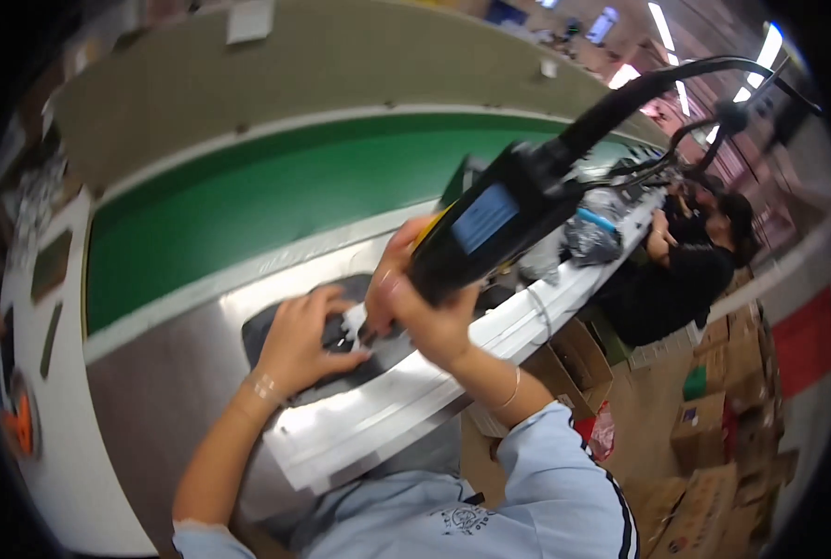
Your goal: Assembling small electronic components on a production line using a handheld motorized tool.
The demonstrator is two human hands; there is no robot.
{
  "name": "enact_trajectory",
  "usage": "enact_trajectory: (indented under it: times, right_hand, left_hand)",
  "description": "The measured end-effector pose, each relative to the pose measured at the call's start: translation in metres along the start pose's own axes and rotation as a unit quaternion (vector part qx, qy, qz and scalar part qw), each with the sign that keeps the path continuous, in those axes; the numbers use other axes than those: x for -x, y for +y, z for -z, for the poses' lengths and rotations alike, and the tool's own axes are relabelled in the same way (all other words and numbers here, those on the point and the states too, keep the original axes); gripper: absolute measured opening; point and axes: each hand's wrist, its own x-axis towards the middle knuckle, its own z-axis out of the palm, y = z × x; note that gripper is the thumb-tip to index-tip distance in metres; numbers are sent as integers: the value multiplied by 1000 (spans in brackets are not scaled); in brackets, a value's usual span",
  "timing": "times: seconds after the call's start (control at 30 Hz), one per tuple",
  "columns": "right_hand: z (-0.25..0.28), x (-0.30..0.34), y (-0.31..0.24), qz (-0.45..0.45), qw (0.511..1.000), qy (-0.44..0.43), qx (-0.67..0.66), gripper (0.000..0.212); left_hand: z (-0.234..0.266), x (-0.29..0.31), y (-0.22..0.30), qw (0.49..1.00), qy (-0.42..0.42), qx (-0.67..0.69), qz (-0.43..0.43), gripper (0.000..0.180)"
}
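My right hand (423,312) is wrapped round a black power screwdriver (490,224) with a yellow strip and a pale blue label. It leans, its lower end pointing down toward a small dark part (343,341) with a whitish piece on it. My left hand (296,347) curls over that part, thumb on the near side and fingers on the far side, seemingly steadying it. Beneath lies a dark pad or tray (259,328) on the metal bench (154,401). My right hand and the driver's tip blur, so contact cannot be made out.
A thick black cable (639,98) runs from the driver to the upper right. Beyond the bench stretches a green belt (247,196). Bagged parts (590,240) lie along the bench to the right, where a person (690,270) in black sits. Cardboard boxes (714,438) stand on the floor.
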Motion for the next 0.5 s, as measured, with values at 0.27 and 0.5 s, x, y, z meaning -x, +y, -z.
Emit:
enact_trajectory:
  times: [0.27, 0.5]
  right_hand:
    - [52, 51, -41, -84, 993, 82, -4, 29]
    - [68, 55, -41, -86, 993, 85, -10, 30]
  left_hand:
    - [9, -3, 22, 997, 33, -47, -51, 72]
    - [12, -8, 22, 994, 34, -91, -57, 68]
